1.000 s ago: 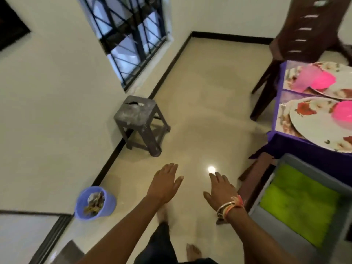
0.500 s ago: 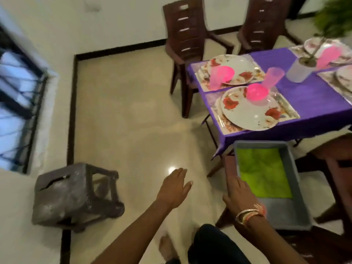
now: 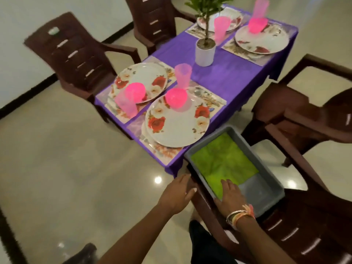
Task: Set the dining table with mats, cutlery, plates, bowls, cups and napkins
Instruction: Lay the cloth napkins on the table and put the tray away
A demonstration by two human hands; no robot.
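Green napkins (image 3: 222,164): lying flat in the grey tray (image 3: 259,191), at 5 o'clock of the view, covering its far end.
Grey tray: on a brown chair (image 3: 297,225) seat, just beside the surface's near corner.
Right hand (image 3: 230,195): fingers straight, released, resting on the napkins' near edge.
Left hand (image 3: 176,191): fingers extended, grasping nothing, at 9 o'clock of the tray; contact with the chair arm unclear.
Surface (image 3: 228,77): purple cloth, floral plates (image 3: 177,128), pink bowls (image 3: 176,98), pink cups (image 3: 182,76); potted plant (image 3: 204,52) at 12 o'clock.

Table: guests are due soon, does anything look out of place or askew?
Nothing looks spilled or damaged. The green napkins lie off the table, in a grey bin on a chair, under the right hand.
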